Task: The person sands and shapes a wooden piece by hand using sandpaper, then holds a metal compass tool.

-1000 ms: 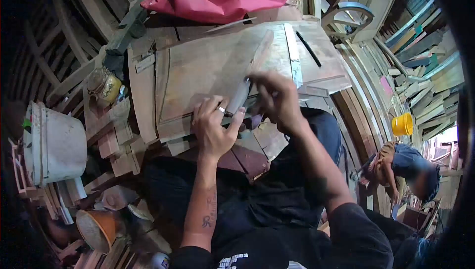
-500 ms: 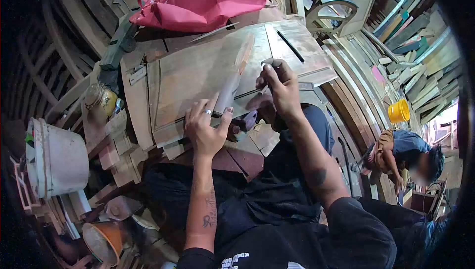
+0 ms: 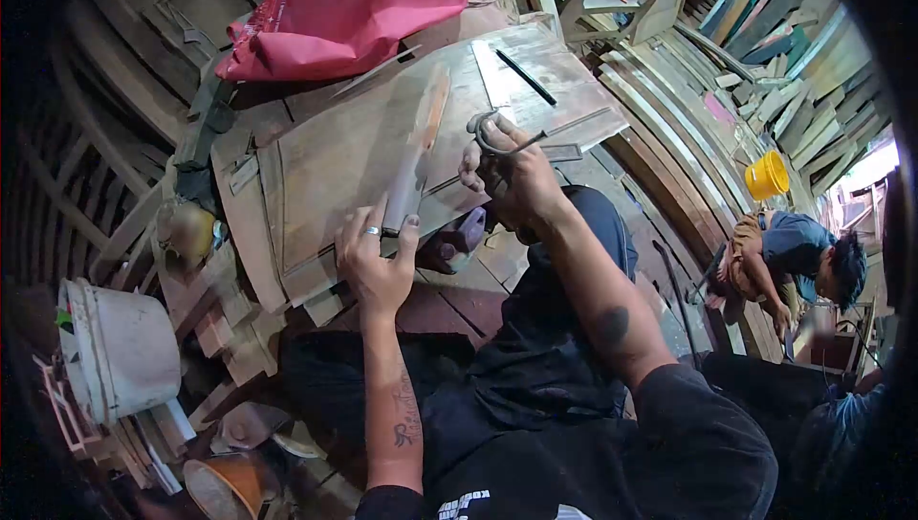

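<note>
My left hand [image 3: 376, 266] is closed around the near end of a long tool [image 3: 406, 185] with a smooth grey-brown section, which lies slantwise over a wooden panel [image 3: 335, 166]. To its right, my right hand [image 3: 512, 171] is raised above the panel's right part, its fingers closed on a thin dark curved cord [image 3: 516, 147] that loops around the fingertips. A black pencil-like stick [image 3: 526, 77] rests on the panel beside a pale strip [image 3: 490, 75]. Below the panel's near edge sits a dark purple bottle [image 3: 454, 243].
A red bag [image 3: 354, 8] lies beyond the panel. At left are a white bucket [image 3: 124, 348], a jar [image 3: 188, 231] and an orange container [image 3: 225, 486]. Stacked planks [image 3: 660, 137] run along the right, with a yellow bucket [image 3: 767, 176] and a bent-over person [image 3: 798, 252].
My right hand has risen away from the tool, and the curved cord now shows in it. The view has shifted, moving the panel and bag leftward. My left hand still holds the tool.
</note>
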`<state>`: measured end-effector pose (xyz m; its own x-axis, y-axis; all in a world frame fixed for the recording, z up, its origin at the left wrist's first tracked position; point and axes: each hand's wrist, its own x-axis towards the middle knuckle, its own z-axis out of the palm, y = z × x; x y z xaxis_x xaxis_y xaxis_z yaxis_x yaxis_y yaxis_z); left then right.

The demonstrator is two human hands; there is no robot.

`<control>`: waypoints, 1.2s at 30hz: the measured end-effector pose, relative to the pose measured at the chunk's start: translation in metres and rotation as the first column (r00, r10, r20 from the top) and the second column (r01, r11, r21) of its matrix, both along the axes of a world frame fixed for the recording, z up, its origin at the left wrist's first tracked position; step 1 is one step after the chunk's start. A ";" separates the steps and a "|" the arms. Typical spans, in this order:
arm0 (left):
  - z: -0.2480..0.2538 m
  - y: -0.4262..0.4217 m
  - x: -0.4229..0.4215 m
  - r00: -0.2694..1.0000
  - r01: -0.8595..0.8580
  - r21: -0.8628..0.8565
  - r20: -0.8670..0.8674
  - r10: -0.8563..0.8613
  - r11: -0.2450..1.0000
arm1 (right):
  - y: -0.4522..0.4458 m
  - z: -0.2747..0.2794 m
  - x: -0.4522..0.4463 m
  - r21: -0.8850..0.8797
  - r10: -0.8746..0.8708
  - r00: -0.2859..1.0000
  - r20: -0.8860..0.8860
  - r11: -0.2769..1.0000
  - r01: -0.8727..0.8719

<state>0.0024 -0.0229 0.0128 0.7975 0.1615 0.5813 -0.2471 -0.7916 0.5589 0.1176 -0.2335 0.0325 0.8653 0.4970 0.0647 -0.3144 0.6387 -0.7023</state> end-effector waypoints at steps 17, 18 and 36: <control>-0.009 0.004 0.003 1.000 -0.009 0.034 0.016 0.009 0.999 | 0.004 0.003 -0.005 0.123 -0.041 0.997 -0.060 0.991 0.048; -0.008 0.003 0.002 1.000 -0.015 0.026 0.004 0.015 1.000 | 0.005 0.004 -0.005 0.124 -0.041 0.997 -0.061 0.991 0.048; -0.005 0.002 0.002 1.000 -0.016 0.007 0.010 0.016 1.000 | 0.006 0.005 -0.005 0.008 -0.185 0.980 -0.073 0.983 0.186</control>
